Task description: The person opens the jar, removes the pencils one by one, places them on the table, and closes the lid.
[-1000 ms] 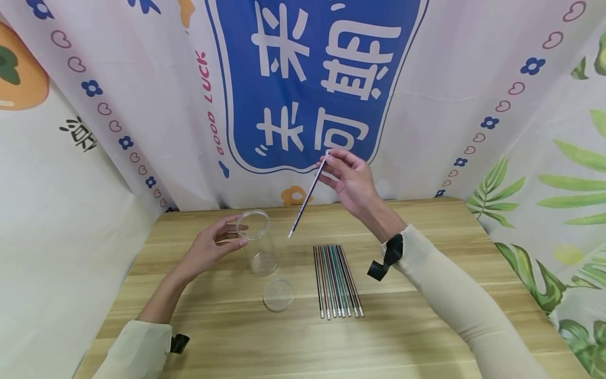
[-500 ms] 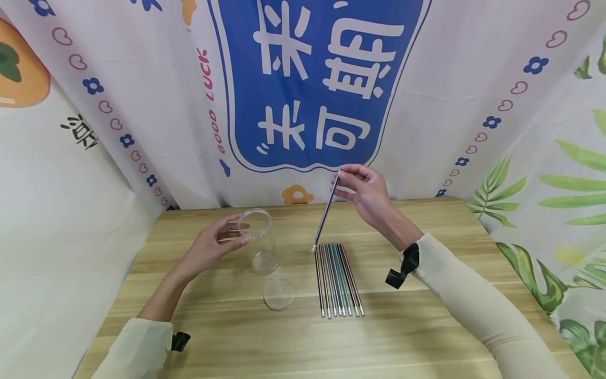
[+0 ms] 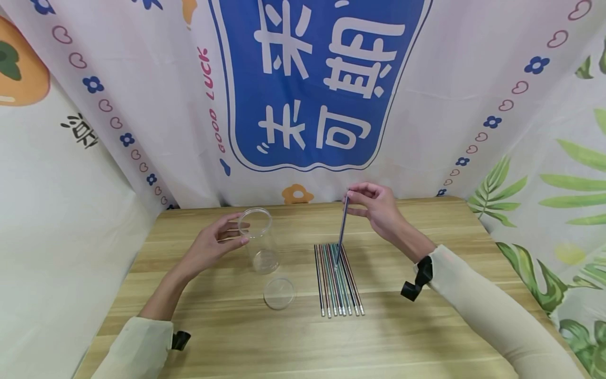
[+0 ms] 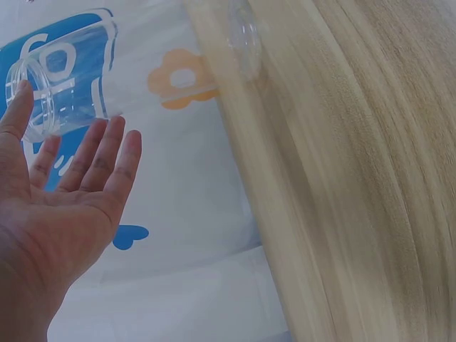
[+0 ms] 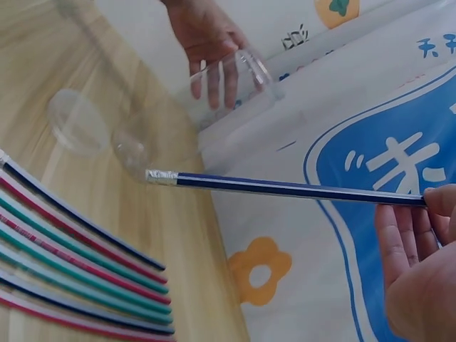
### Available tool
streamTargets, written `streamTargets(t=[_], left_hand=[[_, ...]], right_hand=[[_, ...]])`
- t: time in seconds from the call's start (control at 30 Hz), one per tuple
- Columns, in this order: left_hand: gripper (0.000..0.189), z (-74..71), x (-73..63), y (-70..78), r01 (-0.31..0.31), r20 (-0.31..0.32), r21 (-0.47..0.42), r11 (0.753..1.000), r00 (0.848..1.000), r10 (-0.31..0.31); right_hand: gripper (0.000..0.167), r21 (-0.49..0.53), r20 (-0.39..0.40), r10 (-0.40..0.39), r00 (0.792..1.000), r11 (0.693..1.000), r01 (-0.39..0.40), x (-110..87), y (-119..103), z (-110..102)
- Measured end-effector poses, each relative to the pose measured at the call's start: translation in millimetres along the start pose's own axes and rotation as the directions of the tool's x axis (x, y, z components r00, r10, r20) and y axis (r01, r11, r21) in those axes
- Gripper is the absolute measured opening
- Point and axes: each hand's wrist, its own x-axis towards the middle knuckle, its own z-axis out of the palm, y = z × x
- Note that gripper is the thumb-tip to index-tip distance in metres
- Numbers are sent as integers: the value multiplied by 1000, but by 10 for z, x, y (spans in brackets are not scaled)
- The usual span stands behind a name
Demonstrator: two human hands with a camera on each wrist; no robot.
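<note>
In the head view my right hand [image 3: 381, 210] pinches a dark blue striped pencil [image 5: 299, 188] by its far end, between thumb and fingers. Its silver eraser end points down over a row of pencils [image 3: 330, 284] lying side by side on the table. Red, green and dark blue ones show in the right wrist view, below the held pencil. My left hand [image 3: 220, 239] holds a clear plastic jar [image 3: 266, 260] near its open rim, thumb on the near side and fingers behind. The jar stands upright on the table, with nothing seen inside.
A clear round lid [image 3: 279, 293] lies flat on the wooden table [image 3: 227, 337] between the jar and the pencil row. Behind the table's far edge hangs a printed curtain [image 3: 407, 173]; more printed cloth hangs at both sides.
My right hand has moved right and down with the pencil, bringing its eraser end from beside the jar to over the pencil row. The left hand and jar stay nearly still.
</note>
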Motion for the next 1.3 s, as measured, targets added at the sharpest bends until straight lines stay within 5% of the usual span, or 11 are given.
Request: streamTargets(t=[0.57, 0.93, 1.3], left_hand=[[68, 7, 7, 13, 14, 4, -15, 1000, 1000, -14], [68, 8, 8, 10, 5, 4, -39, 999, 1000, -5], [67, 5, 4, 0, 7, 1, -53, 999, 1000, -6]], right_hand=[[12, -170, 7, 169, 986, 972, -165, -174, 289, -365], [28, -230, 11, 217, 976, 951, -209, -275, 506, -508], [22, -230, -5, 225, 974, 948, -220, -314, 683, -575]])
